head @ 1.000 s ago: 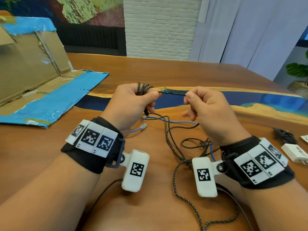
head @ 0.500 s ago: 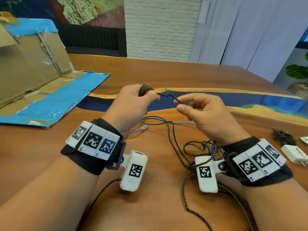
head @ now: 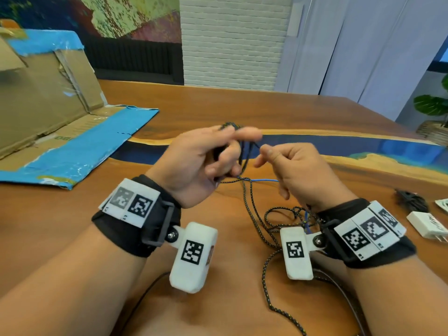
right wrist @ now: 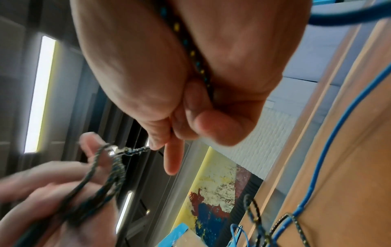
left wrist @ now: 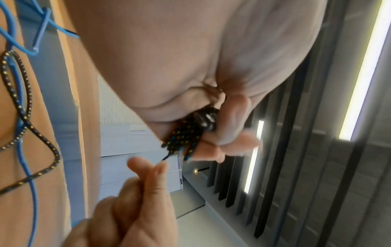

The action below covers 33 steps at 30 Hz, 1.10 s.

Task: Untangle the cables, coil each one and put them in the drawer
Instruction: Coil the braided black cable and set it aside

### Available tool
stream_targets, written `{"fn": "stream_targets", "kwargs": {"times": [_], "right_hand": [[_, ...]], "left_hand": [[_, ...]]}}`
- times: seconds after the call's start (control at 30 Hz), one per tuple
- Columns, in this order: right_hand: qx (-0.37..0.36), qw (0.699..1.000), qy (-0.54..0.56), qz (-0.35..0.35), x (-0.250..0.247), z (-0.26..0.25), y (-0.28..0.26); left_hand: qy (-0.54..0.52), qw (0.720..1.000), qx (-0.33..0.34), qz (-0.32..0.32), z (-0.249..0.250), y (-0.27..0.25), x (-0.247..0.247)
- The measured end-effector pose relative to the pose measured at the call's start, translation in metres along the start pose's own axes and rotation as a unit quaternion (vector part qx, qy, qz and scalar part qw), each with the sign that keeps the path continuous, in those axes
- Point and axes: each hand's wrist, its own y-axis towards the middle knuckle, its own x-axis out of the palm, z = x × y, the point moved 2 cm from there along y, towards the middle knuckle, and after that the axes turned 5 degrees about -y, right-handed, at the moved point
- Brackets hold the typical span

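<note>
The braided cable (head: 252,209) is partly wound: a few loops sit gripped in the left hand (head: 201,163), while the right hand (head: 298,173) pinches the next stretch just beside it. The rest lies on the table (head: 242,103), crossed with the blue cable (head: 264,180); no drawer shows. Since a moment ago the hands have drawn closer together.

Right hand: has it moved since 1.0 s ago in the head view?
Yes. The right hand has dropped slightly toward the camera; against the table's blue resin strip, its fingertips now sit on the strip's near edge.
</note>
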Motion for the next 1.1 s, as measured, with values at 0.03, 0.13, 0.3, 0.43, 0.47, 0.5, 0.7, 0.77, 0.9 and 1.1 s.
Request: {"fn": "stream_targets", "kwargs": {"times": [0.03,0.13,0.3,0.43,0.47,0.5,0.7,0.77,0.9,1.1], "right_hand": [[0.001,0.999,-0.011,-0.039,0.005,-0.004,-0.003],[0.016,0.981,0.035,-0.188,0.023,-0.015,-0.013],[0.03,0.946,0.087,-0.312,0.038,-0.021,-0.028],[0.026,0.978,0.161,-0.134,0.023,-0.02,-0.015],[0.027,0.977,0.188,-0.098,0.018,-0.017,-0.012],[0.03,0.972,0.218,-0.076,0.012,-0.015,-0.01],[0.017,0.939,0.335,-0.074,0.0,-0.011,-0.01],[0.019,0.928,0.365,-0.075,0.003,-0.011,-0.009],[0.079,0.892,0.443,-0.035,-0.003,-0.011,-0.004],[0.123,0.914,0.383,0.056,-0.021,0.008,0.003]], "left_hand": [[-0.034,0.999,0.024,0.011,0.002,0.001,-0.001],[-0.102,0.99,0.085,0.053,0.004,0.006,-0.001],[0.103,0.973,0.109,0.176,0.002,0.012,-0.017],[0.353,0.923,-0.023,0.153,-0.009,0.008,-0.017],[0.376,0.915,-0.047,0.14,-0.011,0.008,-0.015],[0.399,0.907,-0.062,0.124,-0.012,0.007,-0.013],[0.435,0.891,-0.047,0.119,-0.009,0.009,-0.018],[0.448,0.884,-0.04,0.128,-0.006,0.008,-0.02],[0.434,0.89,-0.053,0.128,-0.006,0.005,-0.019],[0.03,0.998,-0.025,0.048,0.005,0.0,-0.007]]}}
